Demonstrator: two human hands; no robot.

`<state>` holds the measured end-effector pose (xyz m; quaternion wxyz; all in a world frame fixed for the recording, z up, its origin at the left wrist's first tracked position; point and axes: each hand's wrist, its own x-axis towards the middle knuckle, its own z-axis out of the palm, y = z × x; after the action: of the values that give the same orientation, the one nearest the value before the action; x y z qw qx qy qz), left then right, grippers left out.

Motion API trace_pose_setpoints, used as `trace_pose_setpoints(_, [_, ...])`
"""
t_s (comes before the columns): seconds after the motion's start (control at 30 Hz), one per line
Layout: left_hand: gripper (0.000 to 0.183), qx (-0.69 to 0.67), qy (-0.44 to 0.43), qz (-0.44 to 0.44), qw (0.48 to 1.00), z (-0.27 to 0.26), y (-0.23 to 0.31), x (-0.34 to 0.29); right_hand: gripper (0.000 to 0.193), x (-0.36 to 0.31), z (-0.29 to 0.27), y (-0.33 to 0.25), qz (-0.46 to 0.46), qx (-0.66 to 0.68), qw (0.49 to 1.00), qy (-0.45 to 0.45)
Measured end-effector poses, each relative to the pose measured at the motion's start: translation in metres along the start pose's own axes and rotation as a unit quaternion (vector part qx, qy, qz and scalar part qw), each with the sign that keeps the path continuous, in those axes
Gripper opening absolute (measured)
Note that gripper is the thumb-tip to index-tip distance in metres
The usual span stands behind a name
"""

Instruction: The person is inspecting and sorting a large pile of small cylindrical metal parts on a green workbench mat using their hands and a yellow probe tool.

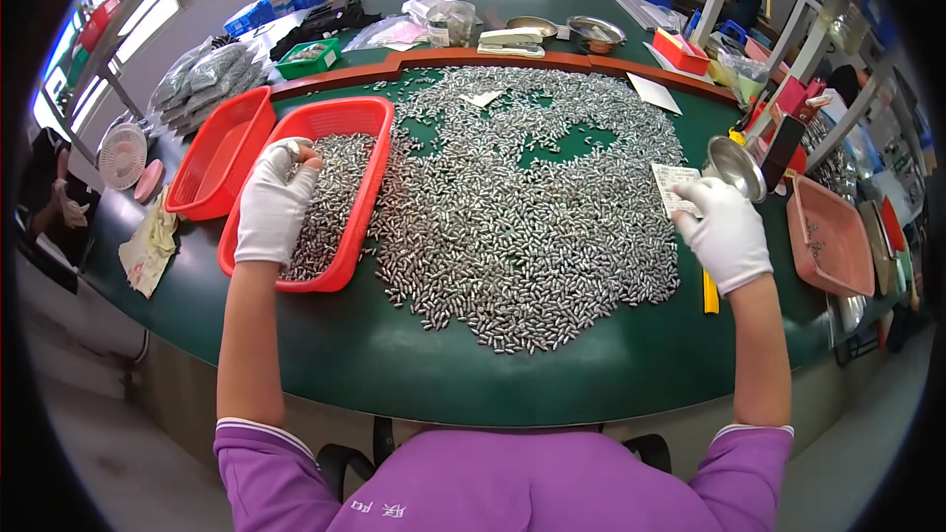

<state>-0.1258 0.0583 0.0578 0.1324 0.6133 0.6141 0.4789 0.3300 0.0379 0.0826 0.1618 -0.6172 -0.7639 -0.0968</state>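
My left hand (270, 212), in a white glove with bare fingertips, is over the left rim of a red plastic basket (372, 172). Its fingers are curled; what they hold, if anything, I cannot make out. Small silvery metal pins (340, 187) fill much of that basket. On the right, my gloved right hand (726, 234) pinches a printed paper slip (666, 177) between thumb and fingers. A wide, loose spread of the same metal pins (522, 236) covers the middle of the green table (424, 374).
A second red basket (219, 163) stands at the left, near a stained cloth (150, 248). A metal bowl (737, 166), a pink tray (830, 236) and a yellow strip (710, 294) lie at the right. A wooden ledge (345, 71) runs behind the pins, with a scale (510, 43) beyond.
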Motion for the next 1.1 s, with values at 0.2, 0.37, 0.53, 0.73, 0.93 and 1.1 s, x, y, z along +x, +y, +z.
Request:
trace_pose_setpoints(0.2, [0.008,0.149,0.072,0.076,0.983,-0.025,-0.003,-0.011,0.041,-0.046,0.005,0.053,0.203,-0.018,0.975,-0.091])
trace_pose_setpoints(0.37, [0.026,0.065,0.114,0.236,0.963,0.009,0.051,-0.074,0.058,-0.065,0.030,0.054,0.258,0.015,0.957,-0.134])
trace_pose_setpoints(0.53, [0.028,0.069,-0.062,0.242,0.966,0.040,0.065,-0.143,0.054,-0.062,0.045,0.063,0.254,0.011,0.961,-0.110])
trace_pose_setpoints(0.73, [0.023,0.152,-0.089,0.148,0.973,0.047,0.044,-0.170,0.048,-0.066,0.040,0.048,0.204,0.222,0.952,0.049])
trace_pose_setpoints(0.93, [0.024,0.151,-0.095,0.114,0.977,0.040,0.044,-0.170,0.061,-0.083,0.001,-0.089,-0.116,0.412,0.901,-0.069])
trace_pose_setpoints(1.1, [0.023,0.154,-0.089,0.126,0.976,0.043,0.047,-0.171,0.060,-0.099,0.020,-0.140,-0.274,0.245,0.917,-0.152])
